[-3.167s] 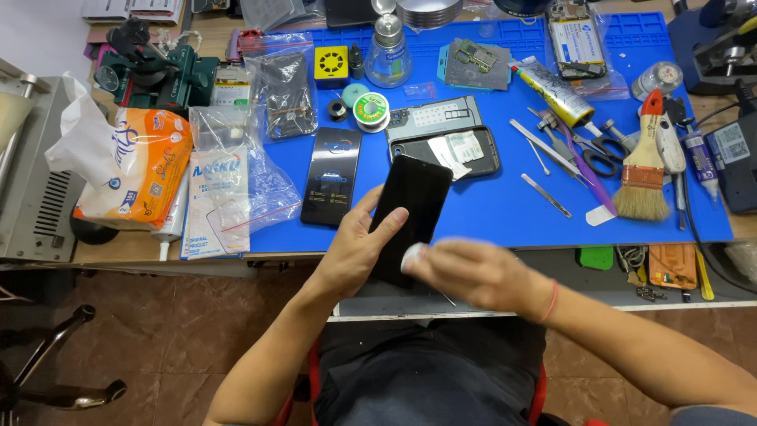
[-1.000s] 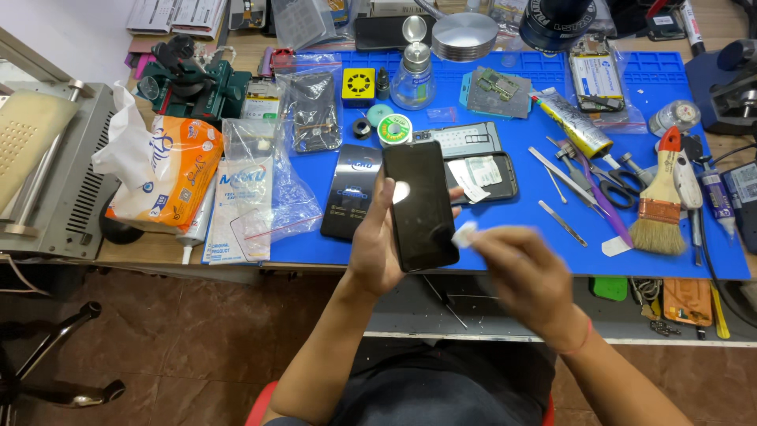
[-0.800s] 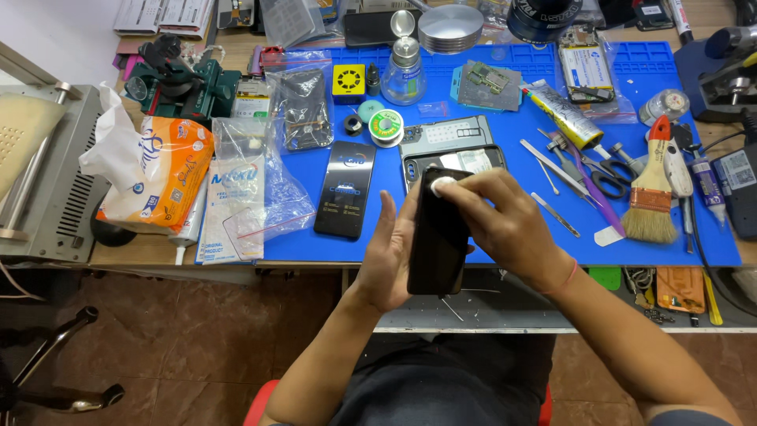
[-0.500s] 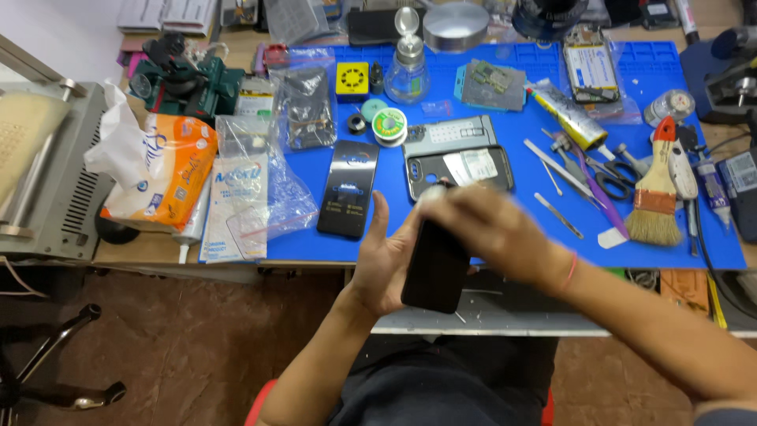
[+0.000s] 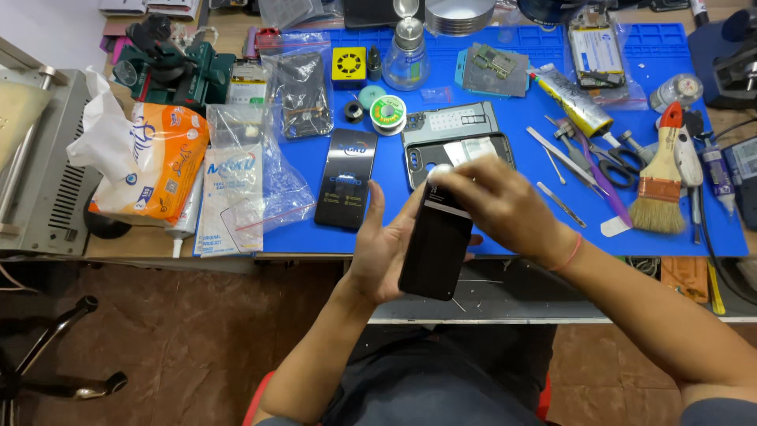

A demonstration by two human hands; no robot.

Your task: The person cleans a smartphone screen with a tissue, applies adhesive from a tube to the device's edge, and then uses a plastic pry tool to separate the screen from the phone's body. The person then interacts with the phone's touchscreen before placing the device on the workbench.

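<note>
The left hand [image 5: 382, 256] cradled a black rectangular glass-fronted phone [image 5: 436, 246] from beneath, fingers curled round its edge, held over the near edge of the blue work mat [image 5: 505, 229]. The right hand [image 5: 497, 201] pressed a small white wad against the phone's upper end, fingertips pinched on it. Clear plastic bags [image 5: 260, 181] lay left; their contents could not be determined.

Bright even overhead light, soft shadows, slight motion blur, sharp focus
</note>
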